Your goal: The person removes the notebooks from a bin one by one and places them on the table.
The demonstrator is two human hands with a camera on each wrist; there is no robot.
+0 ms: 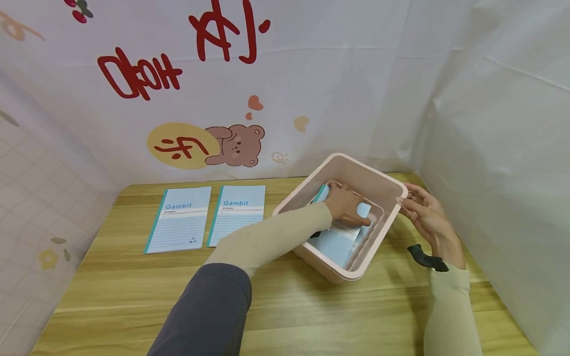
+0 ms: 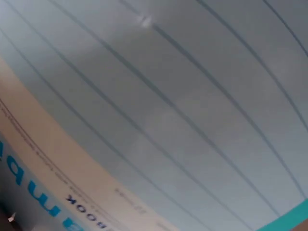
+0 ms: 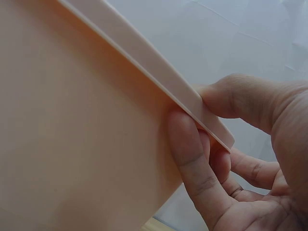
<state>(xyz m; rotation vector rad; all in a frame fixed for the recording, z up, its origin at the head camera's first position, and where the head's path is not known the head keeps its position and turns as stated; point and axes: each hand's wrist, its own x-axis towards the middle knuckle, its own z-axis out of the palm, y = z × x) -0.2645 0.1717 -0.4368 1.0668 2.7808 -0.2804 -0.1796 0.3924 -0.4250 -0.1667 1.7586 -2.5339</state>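
Note:
A pale pink plastic bin (image 1: 307, 254) stands tilted toward the viewer on the table. Inside it lies a light blue notebook (image 1: 335, 243) with a teal spine, and another pale edge shows beneath its right side. My left hand (image 1: 345, 205) reaches into the bin and spans the notebook's far part, thumb at its right edge; the fingertips are partly hidden. The left wrist view is filled by the lined notebook cover (image 2: 159, 106). With thumb and fingers, my right hand (image 1: 423, 212) pinches the bin's right rim (image 3: 144, 62).
Two similar Gambit notebooks, a left one (image 1: 180, 222) and a right one (image 1: 236, 210), lie flat side by side on the wooden table (image 1: 133, 291). A printed white sheet (image 1: 347, 89) hangs behind, and a white side wall (image 1: 503, 163) stands close to the right arm.

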